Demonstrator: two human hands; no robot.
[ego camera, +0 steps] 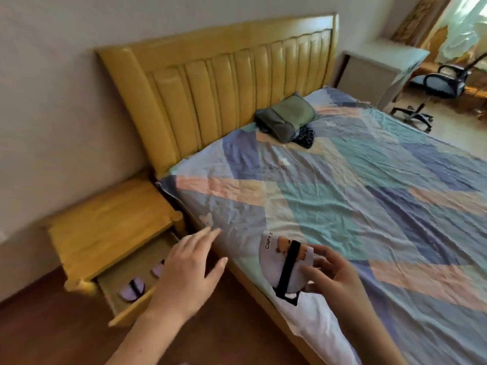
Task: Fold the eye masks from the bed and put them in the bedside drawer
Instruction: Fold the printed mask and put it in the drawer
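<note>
My right hand (333,279) pinches the folded eye mask (286,267) over the bed (369,196) edge, while my left hand (189,270), released and empty, hovers by the open drawer (131,309), ready to receive it.

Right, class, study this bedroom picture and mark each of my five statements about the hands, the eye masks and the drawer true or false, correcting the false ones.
1. The right hand holds a white eye mask with a black strap. True.
2. The bedside drawer is closed. False: it is pulled open.
3. The drawer already contains two purple eye masks. True.
4. The left hand grips a mask. False: it is open and holds nothing.
5. A green bag lies on the floor. False: it sits on the bed near the headboard.
</note>
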